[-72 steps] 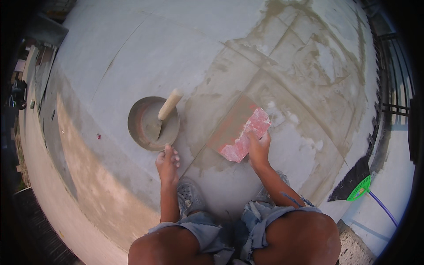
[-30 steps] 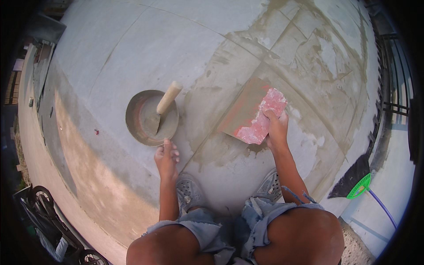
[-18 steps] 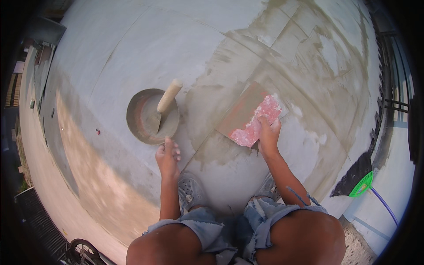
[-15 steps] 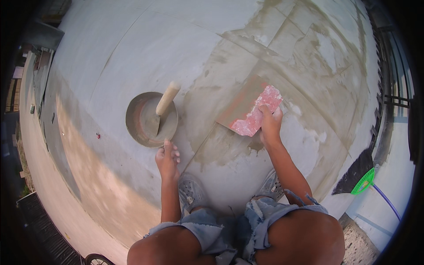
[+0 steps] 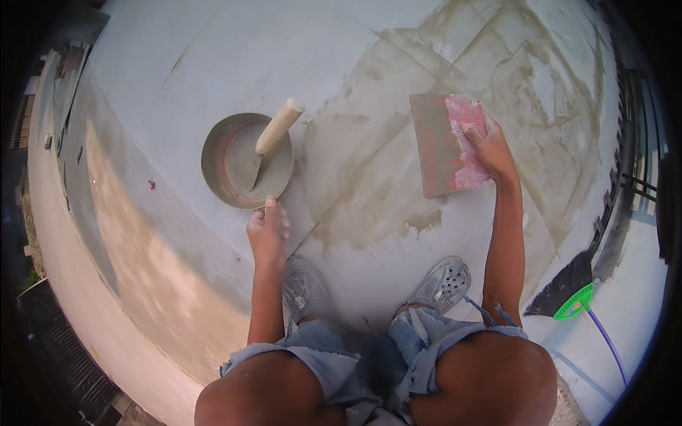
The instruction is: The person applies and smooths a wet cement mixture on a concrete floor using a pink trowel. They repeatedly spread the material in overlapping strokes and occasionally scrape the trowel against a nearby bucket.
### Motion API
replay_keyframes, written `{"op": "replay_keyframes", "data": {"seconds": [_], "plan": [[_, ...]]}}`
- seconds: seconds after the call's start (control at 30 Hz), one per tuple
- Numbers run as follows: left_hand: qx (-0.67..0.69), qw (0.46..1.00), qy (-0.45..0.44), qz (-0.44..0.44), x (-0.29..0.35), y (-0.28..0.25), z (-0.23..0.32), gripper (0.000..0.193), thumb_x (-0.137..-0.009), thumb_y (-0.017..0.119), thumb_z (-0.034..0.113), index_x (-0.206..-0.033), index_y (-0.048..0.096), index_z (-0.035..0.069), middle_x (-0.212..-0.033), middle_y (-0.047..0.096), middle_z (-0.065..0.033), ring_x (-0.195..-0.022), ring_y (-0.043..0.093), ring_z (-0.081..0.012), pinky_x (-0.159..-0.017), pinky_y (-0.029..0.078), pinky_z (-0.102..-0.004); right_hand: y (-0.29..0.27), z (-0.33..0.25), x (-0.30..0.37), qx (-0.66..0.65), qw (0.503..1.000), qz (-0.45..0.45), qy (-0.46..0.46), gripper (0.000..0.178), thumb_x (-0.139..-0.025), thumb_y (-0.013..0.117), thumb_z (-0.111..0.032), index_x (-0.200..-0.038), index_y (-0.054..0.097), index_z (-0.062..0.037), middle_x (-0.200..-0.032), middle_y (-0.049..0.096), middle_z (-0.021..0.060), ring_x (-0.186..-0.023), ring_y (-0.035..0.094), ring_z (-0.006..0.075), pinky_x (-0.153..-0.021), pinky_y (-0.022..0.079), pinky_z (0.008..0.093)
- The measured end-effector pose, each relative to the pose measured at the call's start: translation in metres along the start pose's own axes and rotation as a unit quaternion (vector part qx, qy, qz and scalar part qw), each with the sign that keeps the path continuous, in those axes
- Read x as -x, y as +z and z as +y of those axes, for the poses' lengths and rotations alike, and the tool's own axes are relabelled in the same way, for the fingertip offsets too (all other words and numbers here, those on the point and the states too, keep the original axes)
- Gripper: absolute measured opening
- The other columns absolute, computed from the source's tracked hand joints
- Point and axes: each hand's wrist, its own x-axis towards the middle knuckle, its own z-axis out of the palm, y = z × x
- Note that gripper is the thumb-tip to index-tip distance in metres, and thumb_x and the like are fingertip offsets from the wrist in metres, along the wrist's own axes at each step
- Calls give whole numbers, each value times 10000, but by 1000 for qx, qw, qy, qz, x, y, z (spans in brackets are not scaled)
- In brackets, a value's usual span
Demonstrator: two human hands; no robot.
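My left hand (image 5: 268, 231) pinches the near rim of a round, deep pan (image 5: 215, 170) with a reddish, grey-smeared inside. A trowel (image 5: 278, 128) with a pale wooden handle leans in the pan, its blade in the grey paste (image 5: 244, 149) and its handle sticking up past the far right rim. Over to the right, my right hand (image 5: 491, 150) grips a flat red spreader (image 5: 435, 145) by its white-crusted edge, thumb on top. The spreader's other side is coated with grey-brown paste. Beneath it lies the floor (image 5: 355, 170), covered with wet, smeared patches.
A black-bristled broom (image 5: 568, 287) with a green head and blue handle lies at the right. My grey clogs (image 5: 444, 284) stand on the floor, close to the wet area. A low wall edge (image 5: 44, 184) curves along the left. A small red bit (image 5: 151, 184) lies left of the pan.
My right hand has moved the spreader to the right and farther away, turning it nearly upright in the picture. My left hand stays at the pan's rim; the view has shifted slightly.
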Motion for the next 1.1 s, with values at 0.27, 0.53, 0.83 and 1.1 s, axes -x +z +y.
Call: {"op": "replay_keyframes", "data": {"seconds": [0.27, 0.53, 0.83, 1.1], "plan": [[13, 1000, -9, -2, 0, 1, -2, 439, -999, 745, 466, -1057, 621, 49, -898, 651, -22, -706, 591, -88, -563, 438, -233, 10, -30, -3, 85, 994, -73, -7, 575, -1003, 661, -207, -1494, 516, 54, -1312, 689, 189, -1201, 638, 264, -1085, 457, 384], [3, 1000, -11, 1, 1, -2, -2, 446, -1001, 740, 472, -1056, 628, 43, -908, 655, -24, -724, 599, -91, -575, 443, -235, 69, -31, 34, 185, 960, -198, -67, 607, -1026, 673, -249, -1520, 489, 52, -1348, 676, 196, -1260, 612, 262, -1132, 429, 387], [9, 1000, -6, 1, 2, 3, -1, 462, -997, 749, 464, -1062, 625, 24, -910, 651, -36, -730, 601, -92, -563, 438, -226, 87, -25, 32, 202, 953, -184, -131, 556, -1014, 679, -214, -1486, 525, 38, -1279, 695, 189, -1160, 649, 243, -1043, 494, 374], [3, 1000, -5, -6, 0, 1, 4, 466, -996, 748, 468, -1056, 621, 23, -903, 647, -34, -717, 592, -92, -565, 435, -233, 63, -55, 3, 161, 970, -175, -56, 549, -1002, 664, -228, -1464, 541, 42, -1244, 699, 243, -1079, 674, 340, -980, 514, 404]]}}
